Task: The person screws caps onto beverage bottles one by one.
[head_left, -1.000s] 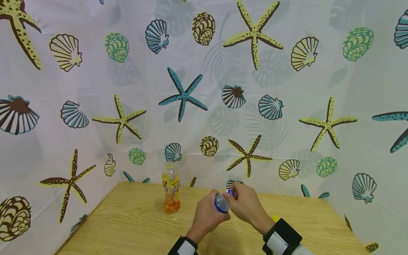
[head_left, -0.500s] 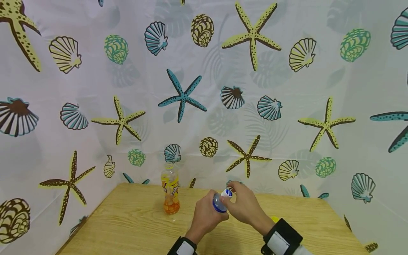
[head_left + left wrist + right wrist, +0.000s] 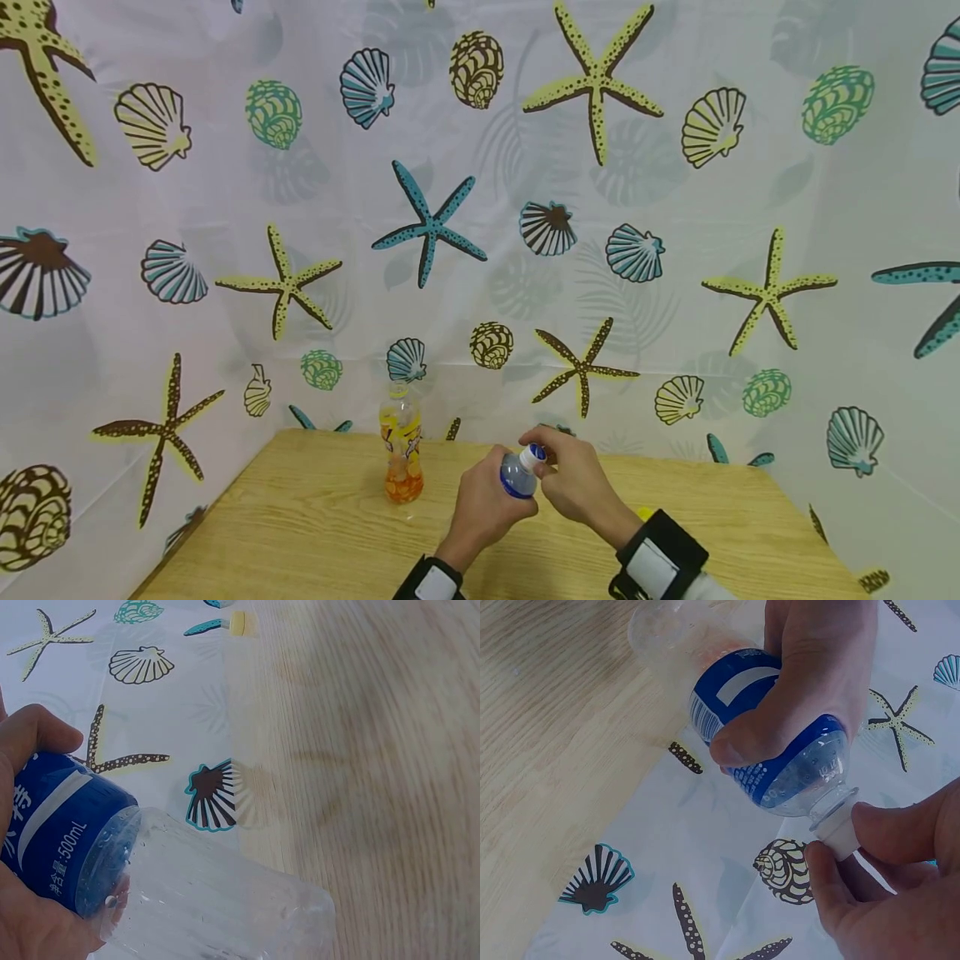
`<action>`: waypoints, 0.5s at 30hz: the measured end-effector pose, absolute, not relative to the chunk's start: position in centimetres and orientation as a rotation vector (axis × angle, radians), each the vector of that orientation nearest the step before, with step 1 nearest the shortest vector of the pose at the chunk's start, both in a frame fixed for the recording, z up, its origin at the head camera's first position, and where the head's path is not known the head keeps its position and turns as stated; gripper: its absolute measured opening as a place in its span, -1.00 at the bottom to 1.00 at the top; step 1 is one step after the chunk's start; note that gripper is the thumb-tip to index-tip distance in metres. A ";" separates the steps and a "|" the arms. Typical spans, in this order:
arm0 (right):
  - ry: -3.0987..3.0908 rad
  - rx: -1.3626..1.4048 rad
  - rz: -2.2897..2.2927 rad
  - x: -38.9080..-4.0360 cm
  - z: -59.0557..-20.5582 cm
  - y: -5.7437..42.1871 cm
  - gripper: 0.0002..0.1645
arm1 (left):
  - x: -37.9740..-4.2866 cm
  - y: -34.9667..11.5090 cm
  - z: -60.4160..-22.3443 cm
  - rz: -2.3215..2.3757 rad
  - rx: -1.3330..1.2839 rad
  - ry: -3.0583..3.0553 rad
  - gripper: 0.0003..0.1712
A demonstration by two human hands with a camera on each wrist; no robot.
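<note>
My left hand [image 3: 480, 504] grips a clear plastic bottle [image 3: 516, 478] round its blue label. The bottle is held tilted above the wooden table, its neck toward my right hand [image 3: 576, 482]. A white cap [image 3: 838, 834] with a blue top sits on the neck, and the right thumb and a fingertip pinch its sides in the right wrist view. In the left wrist view, the lower part of the bottle [image 3: 217, 892] sticks out below the left hand [image 3: 37, 919]. Most of the label [image 3: 64, 832] shows there, partly covered by the fingers.
Upright at the back left of the wooden table [image 3: 300, 533] stands a clear bottle [image 3: 402, 446] with a yellow label and orange contents at the bottom. A small yellow object [image 3: 645, 513] peeks out behind my right wrist. A shell-and-starfish patterned curtain [image 3: 450, 292] hangs behind the table.
The right fingers have shifted about the white cap: its top shows more than a second ago, and the hand has re-placed its grip on it. The left hand and bottle have stayed nearly still.
</note>
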State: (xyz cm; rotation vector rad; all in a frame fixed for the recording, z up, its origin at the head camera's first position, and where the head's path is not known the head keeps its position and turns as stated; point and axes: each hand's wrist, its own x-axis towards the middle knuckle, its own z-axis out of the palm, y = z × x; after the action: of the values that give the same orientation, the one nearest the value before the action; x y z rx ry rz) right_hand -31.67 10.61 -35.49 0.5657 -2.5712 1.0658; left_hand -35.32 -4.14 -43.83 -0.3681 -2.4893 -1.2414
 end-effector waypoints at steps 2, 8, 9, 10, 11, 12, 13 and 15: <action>-2.569 0.553 1.069 -31.8 -35.6 10.6 -0.56 | -35.3 -4.2 -43.8 -1.243 -0.372 -2.490 -0.36; -2.546 0.555 1.074 -31.9 -35.7 10.6 -0.58 | -35.3 -4.1 -43.7 -1.252 -0.370 -2.498 -0.36; -2.541 0.558 1.068 -32.0 -35.7 10.6 -0.59 | -35.4 -4.1 -43.7 -1.251 -0.372 -2.500 -0.36; -2.538 0.558 1.064 -32.0 -35.8 10.6 -0.59 | -35.4 -4.1 -43.7 -1.251 -0.372 -2.502 -0.35; -2.535 0.559 1.056 -32.0 -35.8 10.6 -0.60 | -35.4 -4.1 -43.7 -1.250 -0.373 -2.504 -0.35; -2.530 0.560 1.047 -32.0 -35.8 10.6 -0.60 | -35.4 -4.1 -43.7 -1.251 -0.374 -2.506 -0.34; -2.527 0.563 1.035 -32.0 -35.8 10.6 -0.61 | -35.3 -4.0 -43.7 -1.249 -0.374 -2.509 -0.34; -2.522 0.564 1.007 -32.1 -35.9 10.6 -0.61 | -35.3 -4.0 -43.7 -1.249 -0.373 -2.514 -0.34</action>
State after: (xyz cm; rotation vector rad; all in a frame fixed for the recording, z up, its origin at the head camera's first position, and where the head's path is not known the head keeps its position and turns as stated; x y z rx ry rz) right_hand -32.07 10.61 -35.88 0.5636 -2.5218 1.0070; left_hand -35.31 -4.04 -43.75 -0.3731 -2.5143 -1.2490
